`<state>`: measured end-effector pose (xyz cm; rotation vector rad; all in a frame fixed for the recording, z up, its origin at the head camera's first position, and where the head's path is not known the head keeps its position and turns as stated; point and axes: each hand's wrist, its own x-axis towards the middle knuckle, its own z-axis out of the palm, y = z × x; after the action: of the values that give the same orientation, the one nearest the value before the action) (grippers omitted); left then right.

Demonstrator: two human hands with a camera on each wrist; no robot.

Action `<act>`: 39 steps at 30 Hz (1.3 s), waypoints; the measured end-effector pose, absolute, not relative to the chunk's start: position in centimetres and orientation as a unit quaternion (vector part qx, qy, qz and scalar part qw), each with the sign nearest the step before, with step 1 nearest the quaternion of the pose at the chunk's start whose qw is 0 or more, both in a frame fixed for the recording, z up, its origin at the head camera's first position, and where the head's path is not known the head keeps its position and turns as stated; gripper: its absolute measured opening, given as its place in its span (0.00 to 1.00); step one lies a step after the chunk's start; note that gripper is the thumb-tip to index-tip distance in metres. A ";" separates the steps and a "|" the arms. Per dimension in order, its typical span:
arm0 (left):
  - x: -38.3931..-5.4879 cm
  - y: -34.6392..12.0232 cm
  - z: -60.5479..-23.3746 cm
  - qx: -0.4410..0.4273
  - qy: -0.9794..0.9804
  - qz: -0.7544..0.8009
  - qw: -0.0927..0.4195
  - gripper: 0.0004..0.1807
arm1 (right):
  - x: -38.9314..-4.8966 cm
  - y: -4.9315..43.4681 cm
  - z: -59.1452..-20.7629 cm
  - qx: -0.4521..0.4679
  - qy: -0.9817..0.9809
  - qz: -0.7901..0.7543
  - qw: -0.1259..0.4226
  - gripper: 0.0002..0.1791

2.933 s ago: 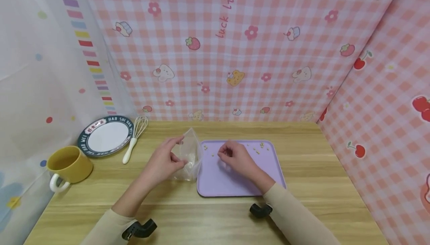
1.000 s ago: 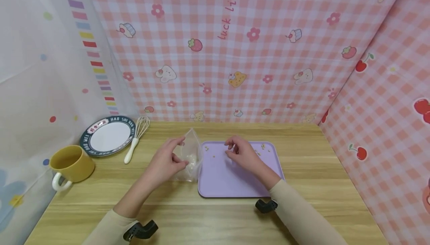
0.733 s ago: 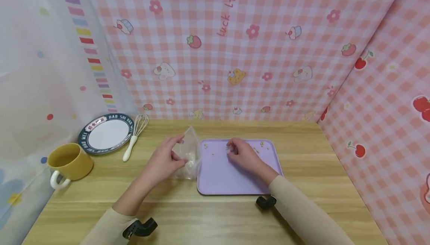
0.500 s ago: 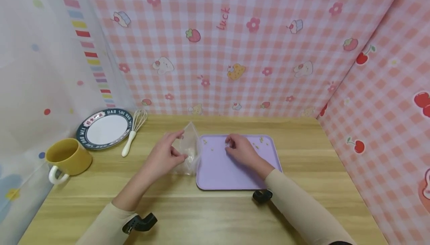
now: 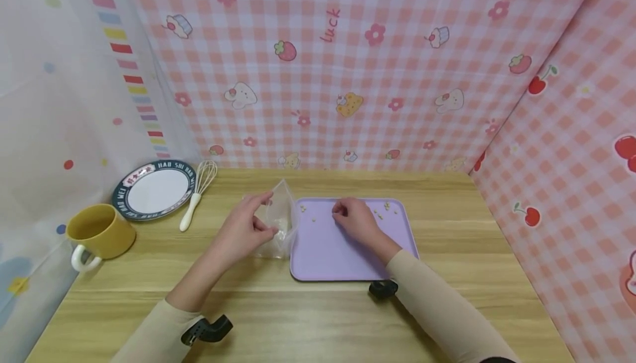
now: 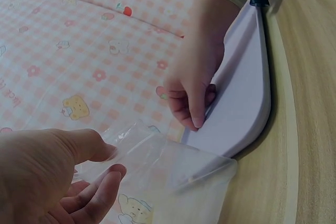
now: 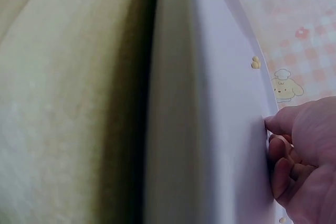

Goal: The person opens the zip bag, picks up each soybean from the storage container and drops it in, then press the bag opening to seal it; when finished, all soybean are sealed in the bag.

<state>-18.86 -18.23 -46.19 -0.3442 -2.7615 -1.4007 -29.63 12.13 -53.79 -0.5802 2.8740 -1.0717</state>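
My left hand (image 5: 244,227) holds a clear plastic bag (image 5: 282,214) at the tray's left edge, its thumb and forefinger spread at the bag's mouth. In the left wrist view the thin film lies right at those fingertips. A light purple tray (image 5: 338,261) lies to the right of the bag. Over its back middle is my right hand (image 5: 360,224), fingers curled and fingertips down at the tray surface. What these fingertips have between them I cannot tell. Small pale-yellow beans (image 5: 387,206) are scattered at the tray's back right, with a few more beans (image 7: 255,62) near its back left corner.
On the wooden table (image 5: 298,324), left of my left hand, lie a white-handled whisk (image 5: 191,208) and a dark-rimmed plate (image 5: 154,191). A yellow mug (image 5: 101,233) with a white handle stands in front of the plate. Pink checked cloth (image 5: 318,75) rises behind the table.
My right hand has shifted right and away across the tray since the oldest frame, and its thumb and fingers have drawn together at the surface. The left hand keeps its hold on the bag.
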 end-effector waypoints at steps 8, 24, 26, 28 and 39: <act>-18.9 -18.2 -46.2 -0.111 -0.886 -0.449 0.017 0.47 | -29.5 12.0 -53.8 -0.183 0.922 -0.340 -0.006 0.03; -18.6 -18.2 -46.0 -0.110 -0.885 -0.451 0.017 0.47 | -28.3 11.1 -52.4 -0.257 0.868 -0.424 -0.033 0.02; -18.6 -18.1 -46.1 -0.106 -0.885 -0.453 0.013 0.47 | -27.8 10.4 -51.5 -0.276 0.854 -0.438 -0.046 0.02; -18.7 -18.1 -46.1 -0.105 -0.885 -0.452 0.013 0.47 | -27.3 9.7 -50.5 -0.291 0.838 -0.456 -0.067 0.02; -18.7 -17.9 -46.3 -0.113 -0.879 -0.462 0.015 0.47 | -25.0 5.2 -46.5 -0.345 0.782 -0.509 -0.099 0.03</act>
<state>-18.74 -17.95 -46.26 -0.3517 -2.7365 -1.4378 -24.95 5.22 -46.49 -1.1584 2.6254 -1.7078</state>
